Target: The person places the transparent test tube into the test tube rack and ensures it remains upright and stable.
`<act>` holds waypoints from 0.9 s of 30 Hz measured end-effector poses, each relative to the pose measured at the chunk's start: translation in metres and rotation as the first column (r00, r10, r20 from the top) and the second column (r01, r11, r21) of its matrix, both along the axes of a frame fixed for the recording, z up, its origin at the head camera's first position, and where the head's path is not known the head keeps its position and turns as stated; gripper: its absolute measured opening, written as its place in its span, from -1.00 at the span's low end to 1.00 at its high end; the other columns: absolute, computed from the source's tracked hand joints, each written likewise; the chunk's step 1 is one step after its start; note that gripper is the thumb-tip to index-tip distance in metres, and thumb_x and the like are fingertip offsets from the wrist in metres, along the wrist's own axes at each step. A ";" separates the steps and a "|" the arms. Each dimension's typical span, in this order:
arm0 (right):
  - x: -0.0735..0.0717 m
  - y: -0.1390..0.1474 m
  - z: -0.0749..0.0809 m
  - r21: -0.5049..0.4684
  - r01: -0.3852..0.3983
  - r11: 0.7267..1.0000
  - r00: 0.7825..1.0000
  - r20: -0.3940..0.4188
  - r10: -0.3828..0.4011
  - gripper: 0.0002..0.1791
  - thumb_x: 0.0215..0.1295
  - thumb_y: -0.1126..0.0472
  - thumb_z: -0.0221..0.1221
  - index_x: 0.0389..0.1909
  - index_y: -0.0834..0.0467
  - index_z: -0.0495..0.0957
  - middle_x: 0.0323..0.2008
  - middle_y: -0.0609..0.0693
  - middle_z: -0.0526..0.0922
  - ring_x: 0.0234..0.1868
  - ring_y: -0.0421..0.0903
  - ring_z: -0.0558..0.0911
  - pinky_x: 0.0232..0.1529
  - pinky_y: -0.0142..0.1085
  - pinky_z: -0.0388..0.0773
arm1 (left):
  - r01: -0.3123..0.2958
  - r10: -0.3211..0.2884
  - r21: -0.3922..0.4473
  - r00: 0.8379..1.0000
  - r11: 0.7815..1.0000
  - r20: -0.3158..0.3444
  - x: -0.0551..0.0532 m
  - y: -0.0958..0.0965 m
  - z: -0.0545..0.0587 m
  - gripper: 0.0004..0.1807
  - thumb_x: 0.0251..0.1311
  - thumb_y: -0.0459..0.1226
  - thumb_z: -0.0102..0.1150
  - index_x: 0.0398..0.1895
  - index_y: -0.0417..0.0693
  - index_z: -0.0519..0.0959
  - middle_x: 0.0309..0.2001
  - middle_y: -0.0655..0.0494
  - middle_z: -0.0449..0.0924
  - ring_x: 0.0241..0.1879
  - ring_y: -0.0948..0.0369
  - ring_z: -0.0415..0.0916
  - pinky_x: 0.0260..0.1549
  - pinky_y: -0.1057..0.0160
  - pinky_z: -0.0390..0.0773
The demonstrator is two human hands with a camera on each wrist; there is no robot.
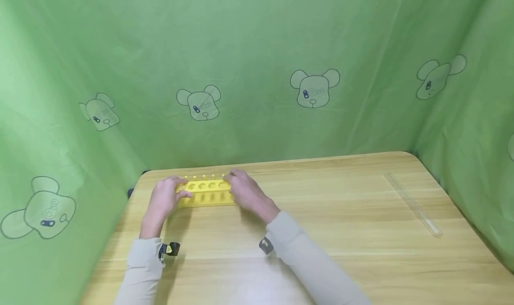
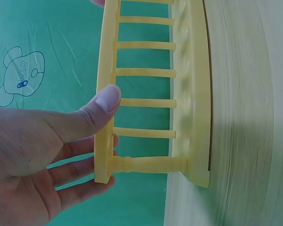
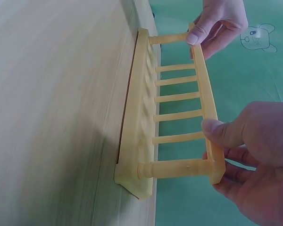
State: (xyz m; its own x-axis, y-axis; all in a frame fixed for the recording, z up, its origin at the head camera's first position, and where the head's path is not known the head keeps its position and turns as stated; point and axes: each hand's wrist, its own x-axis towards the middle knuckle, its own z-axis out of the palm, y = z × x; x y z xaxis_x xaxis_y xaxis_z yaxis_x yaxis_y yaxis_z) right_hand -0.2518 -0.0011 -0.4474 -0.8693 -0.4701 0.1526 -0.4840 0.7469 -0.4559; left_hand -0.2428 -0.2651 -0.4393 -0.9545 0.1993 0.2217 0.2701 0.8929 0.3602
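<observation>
A yellow test tube rack [image 1: 209, 202] stands upright at the back left of the table, its base seemingly resting on the wood. It has a row of holes in its top bar and thin pegs behind. My left hand [image 1: 162, 198] grips the top bar at the left end, thumb on the near side and fingers behind, as the left wrist view shows on the rack [image 2: 200, 94]. At the other end, my right hand [image 1: 246, 191] pinches the same bar. Both hands appear in the right wrist view, the right hand [image 3: 269, 155] nearer and the left hand [image 3: 224, 19] farther.
A long clear tube [image 1: 413, 204] lies slantwise on the right side of the wooden table [image 1: 321, 206]. Green curtains [image 1: 257, 50] printed with bear heads surround the table at the back and sides. The rack is close to the back edge.
</observation>
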 end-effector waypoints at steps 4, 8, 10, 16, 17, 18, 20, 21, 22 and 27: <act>-0.001 0.002 0.001 -0.008 -0.008 1.000 1.000 0.009 0.008 -0.44 0.31 0.43 0.29 0.34 0.19 0.50 0.29 0.07 0.50 0.27 0.03 0.51 0.29 -0.28 0.54 | -0.007 0.007 -0.003 1.000 1.000 -0.006 -0.001 0.001 -0.002 -0.47 0.05 -0.24 0.54 0.08 -0.33 0.66 0.11 -0.33 0.63 0.12 -0.29 0.57 0.18 -0.23 0.55; -0.002 0.004 0.000 -0.018 -0.006 1.000 1.000 0.027 0.006 -0.43 0.32 0.44 0.28 0.35 0.19 0.49 0.30 0.06 0.50 0.29 0.03 0.50 0.31 -0.26 0.53 | -0.016 0.016 -0.002 1.000 1.000 -0.002 -0.001 0.003 -0.003 -0.47 0.05 -0.23 0.55 0.07 -0.32 0.66 0.10 -0.31 0.65 0.10 -0.28 0.58 0.16 -0.22 0.57; -0.002 0.005 -0.001 -0.026 -0.002 1.000 0.999 0.041 0.003 -0.42 0.32 0.45 0.28 0.36 0.19 0.48 0.30 0.05 0.49 0.30 0.03 0.49 0.33 -0.25 0.52 | -0.020 0.020 0.000 1.000 1.000 -0.002 -0.001 0.005 -0.003 -0.47 0.05 -0.23 0.55 0.07 -0.31 0.67 0.09 -0.30 0.65 0.09 -0.28 0.59 0.14 -0.21 0.58; -0.002 0.011 -0.001 -0.043 0.002 0.999 0.998 0.058 0.001 -0.42 0.33 0.45 0.26 0.37 0.19 0.47 0.35 0.08 0.47 0.34 0.05 0.46 0.37 -0.22 0.47 | -0.017 0.017 -0.010 1.000 1.000 -0.002 0.000 0.011 -0.003 -0.47 0.04 -0.22 0.55 0.07 -0.31 0.67 0.08 -0.31 0.65 0.08 -0.28 0.59 0.14 -0.22 0.58; -0.002 0.012 0.000 -0.044 0.002 0.999 0.998 0.057 0.000 -0.42 0.33 0.45 0.26 0.37 0.19 0.47 0.34 0.09 0.47 0.34 0.05 0.47 0.37 -0.21 0.47 | -0.014 0.014 -0.013 1.000 1.000 -0.002 -0.001 0.012 -0.003 -0.47 0.05 -0.22 0.55 0.07 -0.31 0.67 0.09 -0.31 0.65 0.08 -0.27 0.59 0.14 -0.22 0.58; -0.002 0.013 0.000 -0.046 0.002 0.999 0.998 0.056 0.000 -0.42 0.33 0.45 0.26 0.37 0.20 0.47 0.33 0.09 0.48 0.33 0.05 0.47 0.37 -0.21 0.47 | -0.011 0.011 -0.014 1.000 1.000 -0.003 -0.001 0.013 -0.003 -0.47 0.06 -0.22 0.55 0.08 -0.31 0.67 0.09 -0.31 0.65 0.09 -0.28 0.59 0.14 -0.22 0.57; -0.002 0.016 0.002 -0.052 0.005 0.999 0.998 0.055 -0.002 -0.43 0.33 0.45 0.26 0.36 0.21 0.47 0.31 0.08 0.49 0.31 0.05 0.48 0.37 -0.20 0.48 | -0.008 0.008 -0.011 1.000 1.000 -0.003 -0.002 0.015 -0.002 -0.47 0.06 -0.22 0.54 0.08 -0.31 0.67 0.09 -0.31 0.65 0.09 -0.27 0.59 0.15 -0.22 0.57; -0.002 0.017 0.002 -0.057 0.005 0.998 0.998 0.056 -0.002 -0.43 0.33 0.45 0.26 0.36 0.21 0.48 0.29 0.08 0.50 0.30 0.04 0.49 0.36 -0.20 0.49 | -0.008 0.008 -0.007 1.000 1.000 0.000 -0.002 0.016 -0.002 -0.47 0.06 -0.22 0.54 0.08 -0.31 0.66 0.09 -0.31 0.64 0.09 -0.27 0.59 0.15 -0.22 0.57; -0.002 0.018 0.003 -0.060 0.005 0.998 0.998 0.059 -0.001 -0.43 0.33 0.45 0.26 0.36 0.21 0.48 0.27 0.07 0.51 0.29 0.03 0.49 0.35 -0.21 0.49 | -0.009 0.009 -0.005 1.000 1.000 0.001 -0.003 0.017 -0.002 -0.47 0.06 -0.22 0.54 0.08 -0.31 0.66 0.09 -0.31 0.65 0.09 -0.26 0.59 0.15 -0.21 0.58; -0.001 0.022 0.003 -0.068 0.018 0.998 0.996 0.089 -0.011 -0.42 0.35 0.43 0.26 0.38 0.18 0.47 0.25 0.03 0.50 0.28 0.01 0.48 0.35 -0.21 0.50 | -0.021 0.021 -0.002 1.000 1.000 0.014 -0.003 0.021 -0.002 -0.46 0.04 -0.21 0.56 0.07 -0.30 0.67 0.09 -0.31 0.65 0.09 -0.26 0.59 0.14 -0.20 0.59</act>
